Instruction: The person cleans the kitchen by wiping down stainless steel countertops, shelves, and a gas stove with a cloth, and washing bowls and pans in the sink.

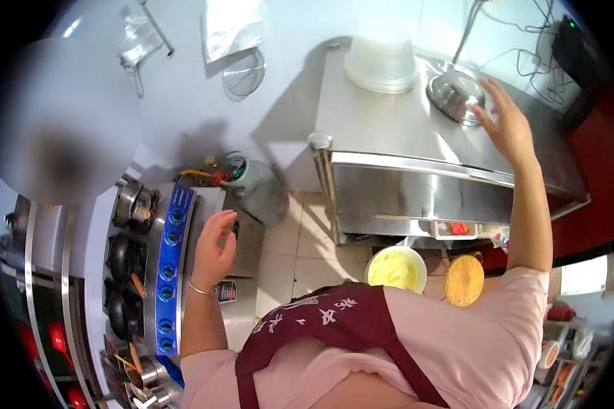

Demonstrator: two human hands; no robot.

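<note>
My right hand (510,133) reaches over the steel worktable with its fingers spread. Its fingertips are at the right edge of a shiny metal bowl (455,95), which appears to lie upside down; I cannot tell whether they touch it. My left hand (215,251) hangs in front of the gas stove, loosely bent, with the thumb apart and nothing visible in it. A bracelet circles the left wrist. Left of the bowl stands a clear plastic tub (382,67) on the steel worktable (382,129).
A stove with a blue knob panel (170,273) and several dark pans (121,259) is at left. Behind it stands a gas cylinder (256,187). A white bucket (421,273) of yellow contents and a round yellow-topped stool (464,280) are below the table. Cables (535,61) hang at upper right.
</note>
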